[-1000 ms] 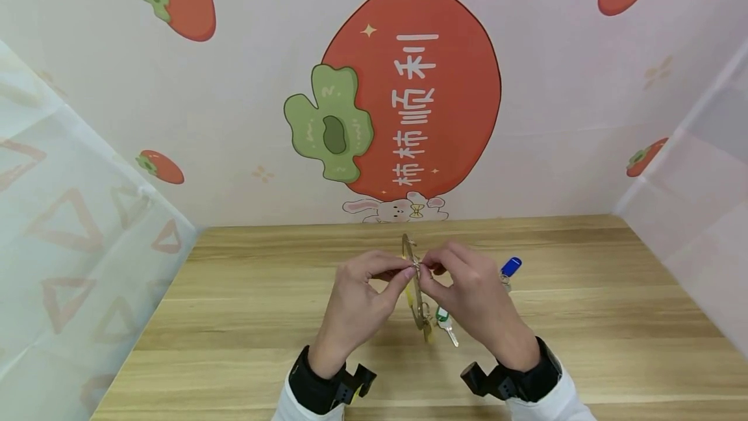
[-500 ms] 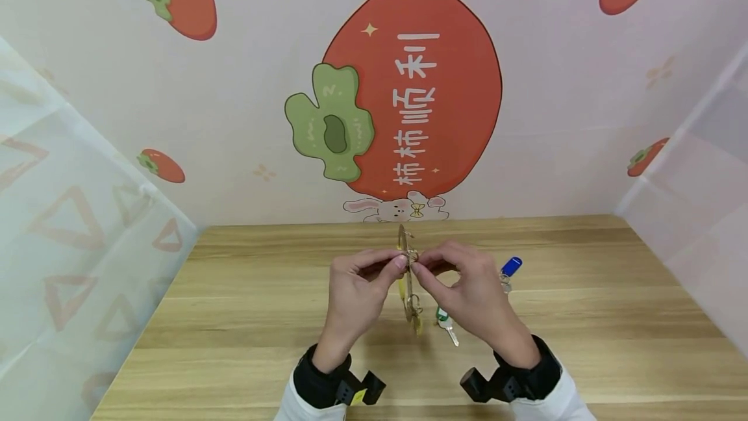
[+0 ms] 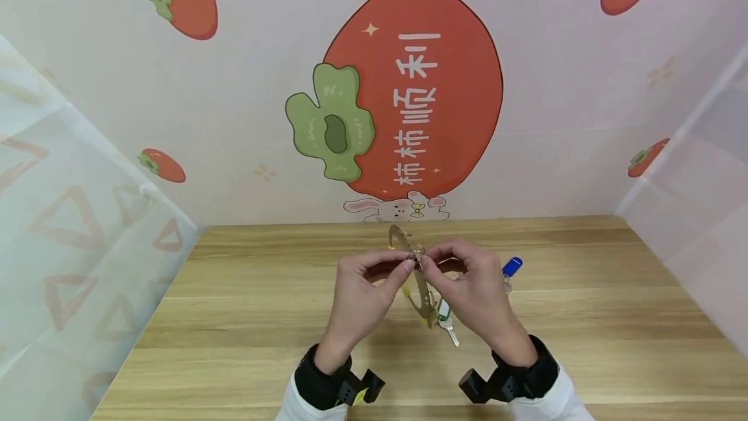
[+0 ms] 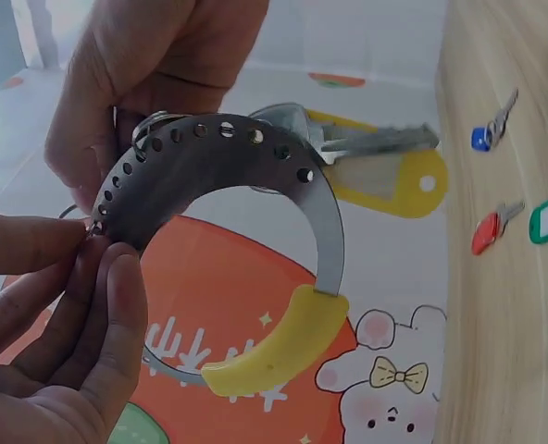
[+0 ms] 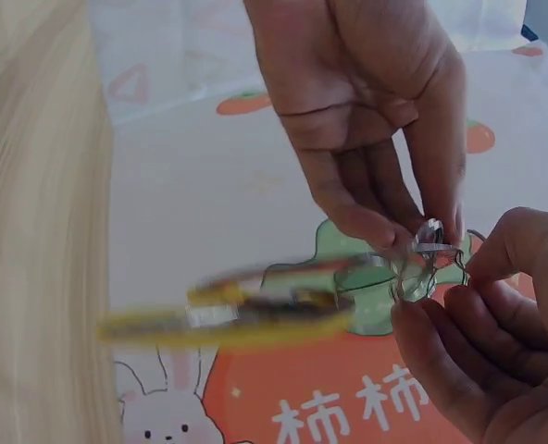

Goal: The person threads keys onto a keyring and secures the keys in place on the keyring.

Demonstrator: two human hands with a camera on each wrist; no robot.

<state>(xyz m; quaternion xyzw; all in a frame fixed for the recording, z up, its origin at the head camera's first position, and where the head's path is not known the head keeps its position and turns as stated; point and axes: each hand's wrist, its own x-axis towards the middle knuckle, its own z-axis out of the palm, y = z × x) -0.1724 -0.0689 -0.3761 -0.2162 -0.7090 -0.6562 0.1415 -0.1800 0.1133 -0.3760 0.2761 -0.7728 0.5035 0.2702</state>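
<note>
The perforated metal ring (image 4: 228,162), held above the counter (image 3: 245,310), had turned from near edge-on to aslant, presumably readjusted for unfinished rim work. There, the left hand (image 3: 363,284) and right hand (image 3: 476,288), fingertips closed, pinched wire loops (image 5: 429,262). A green-tagged key (image 3: 448,330) lay nearby.

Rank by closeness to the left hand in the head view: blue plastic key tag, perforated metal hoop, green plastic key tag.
1. Metal hoop, at the left hand.
2. Green tag, right of the hoop.
3. Blue tag, past the right hand.
</note>
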